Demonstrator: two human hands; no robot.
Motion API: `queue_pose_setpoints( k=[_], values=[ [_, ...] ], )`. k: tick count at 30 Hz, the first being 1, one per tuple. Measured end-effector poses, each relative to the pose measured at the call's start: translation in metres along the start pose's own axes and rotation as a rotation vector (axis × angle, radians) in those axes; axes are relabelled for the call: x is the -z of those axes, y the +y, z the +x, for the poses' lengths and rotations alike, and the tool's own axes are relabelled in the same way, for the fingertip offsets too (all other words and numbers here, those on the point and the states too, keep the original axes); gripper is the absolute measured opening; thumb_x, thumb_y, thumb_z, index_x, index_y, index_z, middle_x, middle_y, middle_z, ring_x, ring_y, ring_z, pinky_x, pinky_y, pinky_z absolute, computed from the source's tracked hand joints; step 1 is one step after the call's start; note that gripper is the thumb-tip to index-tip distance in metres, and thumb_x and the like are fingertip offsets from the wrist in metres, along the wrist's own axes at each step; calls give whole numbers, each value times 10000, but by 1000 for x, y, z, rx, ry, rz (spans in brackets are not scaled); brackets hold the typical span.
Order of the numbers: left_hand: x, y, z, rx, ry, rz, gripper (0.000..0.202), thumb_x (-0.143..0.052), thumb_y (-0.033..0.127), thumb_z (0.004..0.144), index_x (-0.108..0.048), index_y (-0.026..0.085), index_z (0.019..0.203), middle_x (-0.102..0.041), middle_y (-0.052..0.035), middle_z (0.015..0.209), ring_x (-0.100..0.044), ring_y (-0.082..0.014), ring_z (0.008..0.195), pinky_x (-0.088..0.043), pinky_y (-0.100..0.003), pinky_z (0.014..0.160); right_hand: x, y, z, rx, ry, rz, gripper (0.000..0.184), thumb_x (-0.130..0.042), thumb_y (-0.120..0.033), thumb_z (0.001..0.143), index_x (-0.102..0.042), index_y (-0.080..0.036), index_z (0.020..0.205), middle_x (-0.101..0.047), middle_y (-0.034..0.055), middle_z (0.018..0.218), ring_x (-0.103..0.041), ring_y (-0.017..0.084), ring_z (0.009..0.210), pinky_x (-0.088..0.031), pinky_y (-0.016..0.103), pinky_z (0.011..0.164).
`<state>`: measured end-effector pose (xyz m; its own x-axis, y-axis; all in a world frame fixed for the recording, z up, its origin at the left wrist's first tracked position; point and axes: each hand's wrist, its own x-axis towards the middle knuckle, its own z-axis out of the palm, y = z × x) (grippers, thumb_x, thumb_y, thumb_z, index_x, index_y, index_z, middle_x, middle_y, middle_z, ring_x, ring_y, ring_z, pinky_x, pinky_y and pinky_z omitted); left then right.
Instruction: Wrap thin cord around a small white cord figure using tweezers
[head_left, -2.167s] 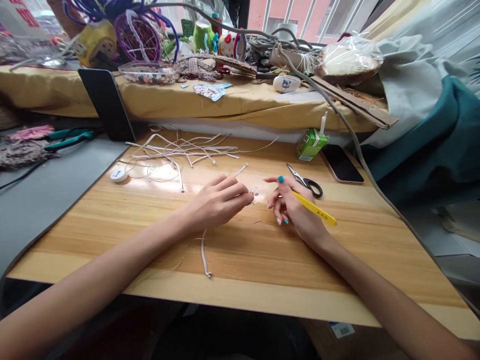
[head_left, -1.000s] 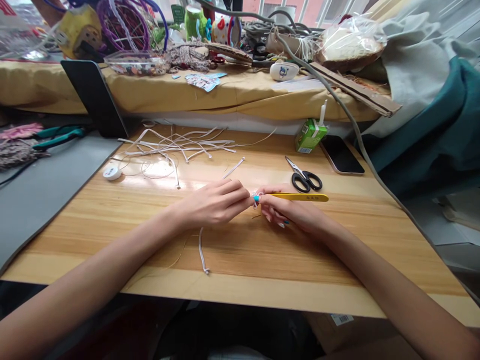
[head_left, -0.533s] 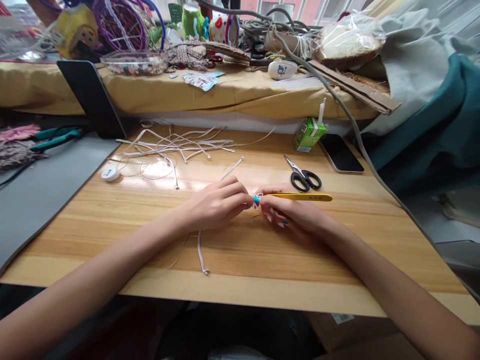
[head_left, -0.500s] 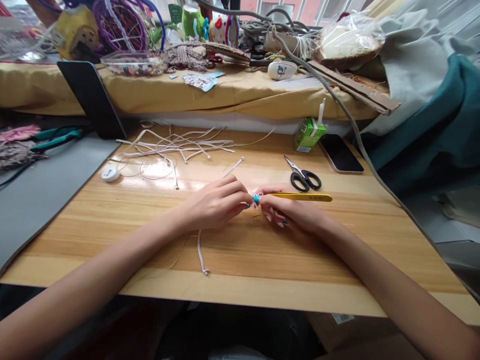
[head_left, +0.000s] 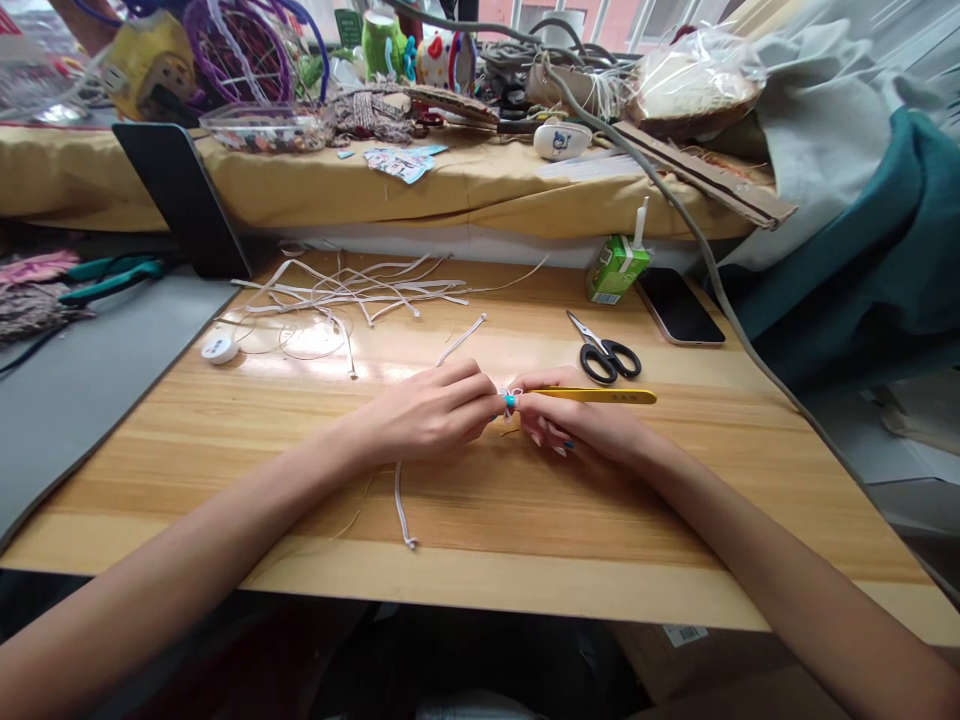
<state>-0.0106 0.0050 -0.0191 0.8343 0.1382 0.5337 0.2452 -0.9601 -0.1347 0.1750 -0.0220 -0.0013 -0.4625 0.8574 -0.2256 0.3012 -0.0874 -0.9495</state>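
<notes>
Above the wooden table, my left hand (head_left: 439, 412) is closed, its fingertips pinching a small looped knot of white cord (head_left: 508, 416). Strands of this cord emerge behind and below the hand, with one knotted end lying toward the table's front. Close against it on the right, my right hand (head_left: 581, 418) is closed around slim yellow tweezers (head_left: 607, 397), whose rounded end points right. Its thumb and forefinger meet at the knot too. The tweezers' tips are hidden by the fingers. Teal polish shows on some nails.
Black-handled scissors (head_left: 609, 360) lie beyond my right hand, near a green drink carton (head_left: 616, 270) and a phone (head_left: 681, 306). Several white cords (head_left: 360, 285) spread at the back left by a small white round piece (head_left: 219, 348). A dark tablet (head_left: 180, 200) leans against the cloth-covered ledge.
Both hands stay together at the knot with small finger shifts. The tweezers have slid slightly left, and the cord strand behind my left hand now bends more and shows more length.
</notes>
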Motion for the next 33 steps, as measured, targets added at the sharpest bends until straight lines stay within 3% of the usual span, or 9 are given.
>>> queue_pose_setpoints(
  k=[4,7,26,30,33],
  values=[
    [0,-1,0,90,35,-63,104,-460,109,779,-497,114,875,-564,-75,807,-471,-139,724,-442,-254,623,-2,2,1,-5,82,19,167,-441,-253,753,-506,-151,638,-456,-43,463,-383,53,343,-271,180,334],
    [0,-1,-1,70,25,-13,128,-475,166,790,-492,117,906,-560,-75,817,-468,-146,725,-440,-265,625,-4,2,1,9,126,33,183,-452,-274,752,-498,-151,623,-458,-40,470,-390,53,344,-278,180,335],
    [-1,1,0,17,-15,204,91,-422,175,833,-504,138,829,-555,-43,724,-468,-140,666,-400,-265,583,-9,3,0,31,149,-29,238,-427,-269,772,-462,-161,562,-450,-43,442,-360,47,333,-282,180,345],
    [-2,1,0,38,-19,157,92,-433,170,823,-516,135,813,-558,-45,714,-468,-145,669,-406,-263,585,-7,2,1,27,117,-100,216,-437,-249,769,-487,-160,578,-466,-44,456,-393,49,345,-293,169,343],
    [-1,-1,0,112,20,-1,90,-463,197,810,-518,134,841,-565,-54,760,-474,-142,697,-423,-266,616,-6,1,1,32,139,-89,198,-444,-256,771,-499,-161,605,-472,-48,452,-405,49,341,-304,166,346]
  ],
)
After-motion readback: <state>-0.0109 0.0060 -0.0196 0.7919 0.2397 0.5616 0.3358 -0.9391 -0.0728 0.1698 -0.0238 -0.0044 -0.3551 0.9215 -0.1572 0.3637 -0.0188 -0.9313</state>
